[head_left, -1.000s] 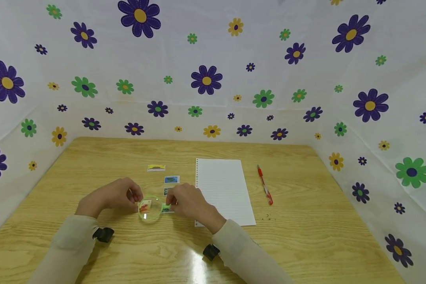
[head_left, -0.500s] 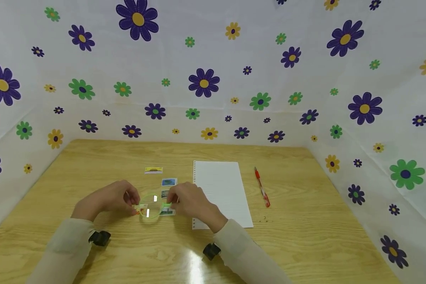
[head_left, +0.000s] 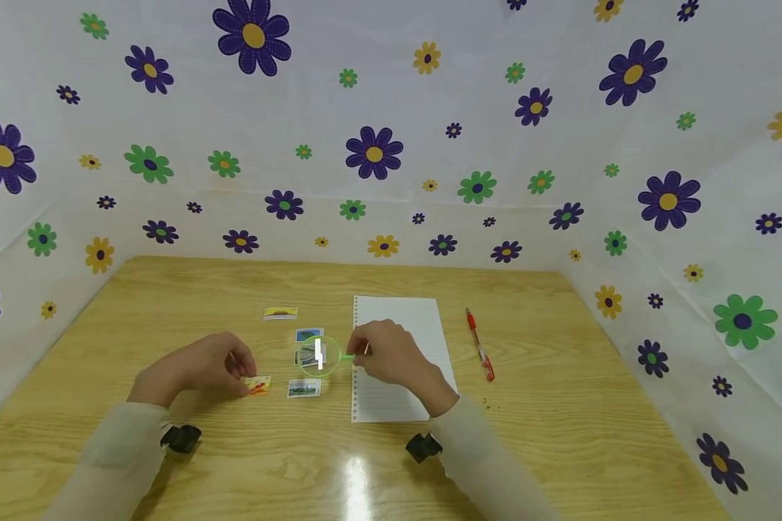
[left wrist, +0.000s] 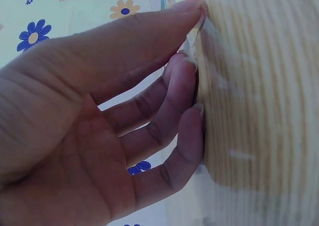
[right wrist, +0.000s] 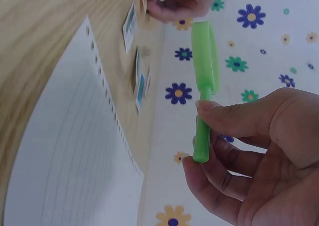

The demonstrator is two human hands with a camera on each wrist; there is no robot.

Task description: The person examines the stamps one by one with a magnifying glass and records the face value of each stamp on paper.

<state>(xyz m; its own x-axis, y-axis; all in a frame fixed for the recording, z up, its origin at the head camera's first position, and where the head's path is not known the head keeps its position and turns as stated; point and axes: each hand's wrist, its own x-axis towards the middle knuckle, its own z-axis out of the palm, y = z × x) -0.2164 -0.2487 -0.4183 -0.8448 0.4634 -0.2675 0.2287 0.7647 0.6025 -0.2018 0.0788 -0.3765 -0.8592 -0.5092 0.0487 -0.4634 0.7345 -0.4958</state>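
My right hand grips the handle of a green-rimmed magnifying glass, thumb on one side and fingers on the other. Its lens is over a grey-toned stamp, raised off the table in the right wrist view. A blue stamp lies just behind, and a green landscape stamp lies in front. At the left, my left hand pinches the edge of a red and yellow stamp between thumb and fingers. The other fingers are curled close to the tabletop in the left wrist view.
A yellow stamp lies farther back. To the right is a lined sheet of paper with punched holes, partly under my right forearm. A red pen lies beyond it, near small dark crumbs. Flowered cloth surrounds the wooden table.
My right hand has carried the magnifying glass rightward and slightly back, from over the red and yellow stamp to over the grey-toned one. My left hand stays in about the same place.
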